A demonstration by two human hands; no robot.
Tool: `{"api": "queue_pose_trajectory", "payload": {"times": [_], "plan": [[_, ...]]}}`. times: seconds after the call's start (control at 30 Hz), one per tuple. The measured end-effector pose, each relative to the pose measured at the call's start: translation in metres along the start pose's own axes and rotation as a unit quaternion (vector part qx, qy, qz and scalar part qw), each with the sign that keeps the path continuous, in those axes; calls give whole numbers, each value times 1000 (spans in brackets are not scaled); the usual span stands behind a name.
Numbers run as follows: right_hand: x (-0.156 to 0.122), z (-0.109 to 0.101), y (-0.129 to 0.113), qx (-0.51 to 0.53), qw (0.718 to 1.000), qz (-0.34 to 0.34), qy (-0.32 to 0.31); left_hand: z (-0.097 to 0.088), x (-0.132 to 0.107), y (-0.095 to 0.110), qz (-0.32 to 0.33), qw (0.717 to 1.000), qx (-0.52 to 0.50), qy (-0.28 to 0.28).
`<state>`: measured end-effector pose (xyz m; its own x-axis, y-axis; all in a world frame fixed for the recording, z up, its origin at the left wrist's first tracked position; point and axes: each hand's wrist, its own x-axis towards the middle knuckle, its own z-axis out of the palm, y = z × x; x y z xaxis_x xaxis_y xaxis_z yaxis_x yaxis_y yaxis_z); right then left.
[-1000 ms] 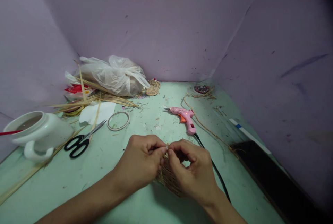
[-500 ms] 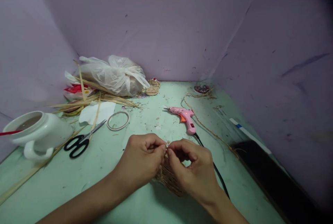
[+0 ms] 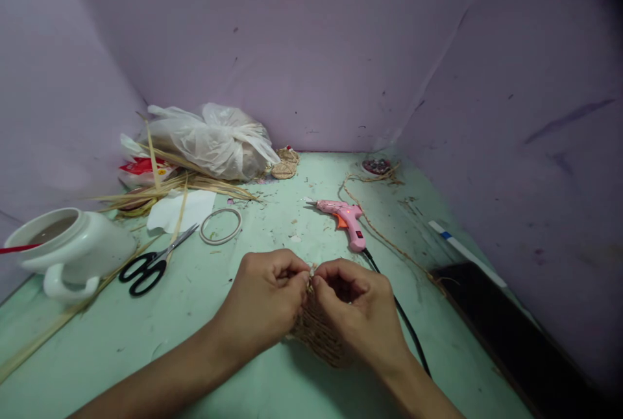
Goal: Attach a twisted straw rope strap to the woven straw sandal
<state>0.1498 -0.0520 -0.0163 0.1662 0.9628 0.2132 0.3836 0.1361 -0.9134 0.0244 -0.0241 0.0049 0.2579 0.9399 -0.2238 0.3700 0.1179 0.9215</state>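
Note:
A brown piece of coiled, rope-like fibre work (image 3: pixel 318 335) is held between my hands, low in the middle of the view. My left hand (image 3: pixel 267 296) pinches its upper edge between thumb and forefinger. Close against it, my right hand (image 3: pixel 357 309) pinches the same edge, its fingertips almost touching the left ones. Small pale bits show at the fingertips, too small to name. Much of the piece is hidden behind the hands. Just beyond them a pink glue gun (image 3: pixel 343 218) lies on its side, its small light glowing orange.
Black-handled scissors (image 3: pixel 150 270), a ring (image 3: pixel 220 226) and a white pot (image 3: pixel 92 250) lie to the left. Behind them are dry fibre strips (image 3: pixel 209 185) and a tied plastic bag (image 3: pixel 209 140). A black cord (image 3: pixel 411 328) and a dark panel (image 3: pixel 506 335) are at right.
Both hands stay nearly in place on the fibre piece. The right hand's fingers have curled slightly closer together, closing the gap seen below its forefinger.

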Motion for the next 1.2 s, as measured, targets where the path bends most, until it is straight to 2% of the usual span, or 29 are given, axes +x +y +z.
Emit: {"api": "queue_pose_trajectory", "payload": {"times": [0.33,0.5,0.6,0.7,0.83,1.1,1.2], "plan": [[-1,0,3,26,998,52,-27,-1,0,-2,12,1000,26,-4],[3,-1,1,41,995,72,-48,-1,0,0,-4,1000,-1,-16],[3,-2,0,38,996,63,-50,-3,1,1,-20,999,-17,-31],[1,-2,2,28,998,27,-52,-4,2,2,-33,999,-22,-36],[0,-1,6,-5,999,-10,-44,-4,3,2,-19,999,-15,-32],[1,-1,5,11,999,9,-51,-1,4,2,-52,996,-54,-37],[2,-2,5,6,999,19,-36,-1,3,4,-57,996,-59,-32]]}}
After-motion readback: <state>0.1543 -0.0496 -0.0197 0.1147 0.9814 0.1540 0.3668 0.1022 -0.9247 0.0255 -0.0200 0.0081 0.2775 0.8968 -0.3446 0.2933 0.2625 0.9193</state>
